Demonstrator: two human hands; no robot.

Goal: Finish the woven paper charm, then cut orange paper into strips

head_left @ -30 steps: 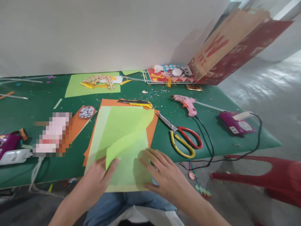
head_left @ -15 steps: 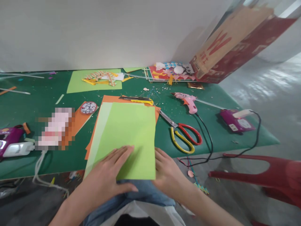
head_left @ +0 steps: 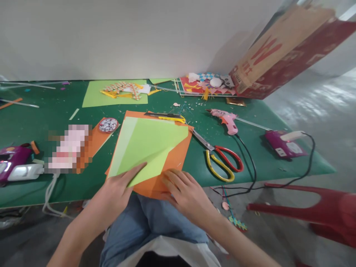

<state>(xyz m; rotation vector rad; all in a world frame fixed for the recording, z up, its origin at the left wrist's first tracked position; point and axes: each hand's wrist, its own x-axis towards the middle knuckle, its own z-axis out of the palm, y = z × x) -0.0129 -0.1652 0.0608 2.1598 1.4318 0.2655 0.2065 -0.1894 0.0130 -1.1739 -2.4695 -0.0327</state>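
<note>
A light green paper sheet (head_left: 151,142) lies over orange paper (head_left: 178,154), with a paler green sheet (head_left: 121,151) at its left. The bright sheet's lower right part is raised or turned back, leaving a slanted edge. My left hand (head_left: 121,189) grips this sheet near its lower edge, one finger stretched across it; the other fingers are mostly hidden. My right hand (head_left: 185,189) is closed at the lower edge of the orange paper, fingers bent over it. A yellow-and-black utility knife (head_left: 167,117) rests on the stack's top edge. Scissors (head_left: 213,147) with red and yellow handles lie to the right.
A pink glue gun (head_left: 226,120) and a purple power socket (head_left: 283,142) lie right on the green table (head_left: 267,165). A round box of beads (head_left: 108,125) is at left. Paper crafts (head_left: 122,91) lie behind. A paper bag (head_left: 264,52) stands far right; a red stool (head_left: 300,204) is below.
The bright green sheet's lower right part has come up and shifted, uncovering orange paper. My right hand has moved left onto the orange paper; my left hand has moved slightly left.
</note>
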